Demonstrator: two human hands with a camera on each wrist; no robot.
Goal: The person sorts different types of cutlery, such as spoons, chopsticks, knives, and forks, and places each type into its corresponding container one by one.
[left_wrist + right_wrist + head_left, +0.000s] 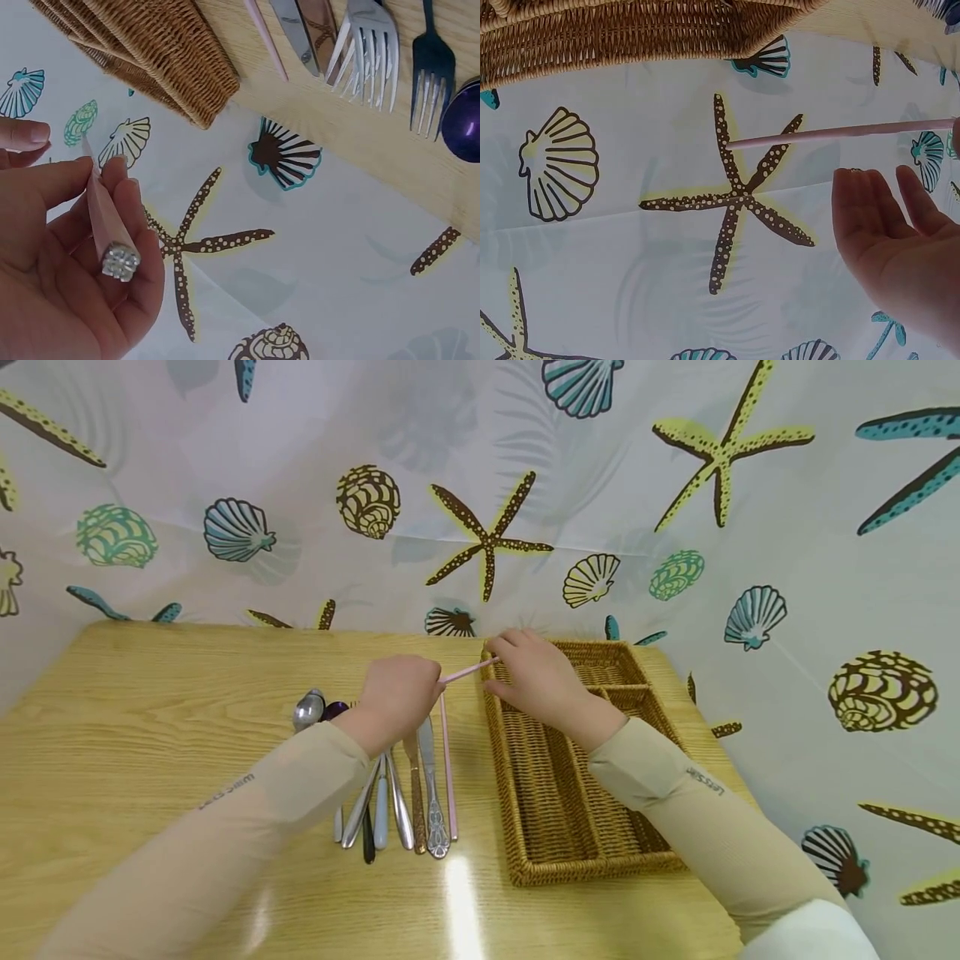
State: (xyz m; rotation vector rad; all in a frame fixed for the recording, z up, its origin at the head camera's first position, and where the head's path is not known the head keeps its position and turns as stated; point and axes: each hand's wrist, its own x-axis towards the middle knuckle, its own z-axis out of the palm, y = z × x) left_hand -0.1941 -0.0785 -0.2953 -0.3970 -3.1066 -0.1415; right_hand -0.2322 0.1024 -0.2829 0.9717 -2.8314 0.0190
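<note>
Small dark lettering is seen printed on the left sleeve (225,789) and on the right sleeve (705,779); in both places it is too small and distorted to be read with certainty.

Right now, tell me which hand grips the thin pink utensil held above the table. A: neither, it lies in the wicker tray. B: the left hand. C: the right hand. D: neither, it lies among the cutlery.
B: the left hand curls its fingers round the pink utensil, while the right hand is open beside it.

Pink chopstick (467,672), brown wicker tray (525,793), seashell-patterned curtain (480,460)
</note>
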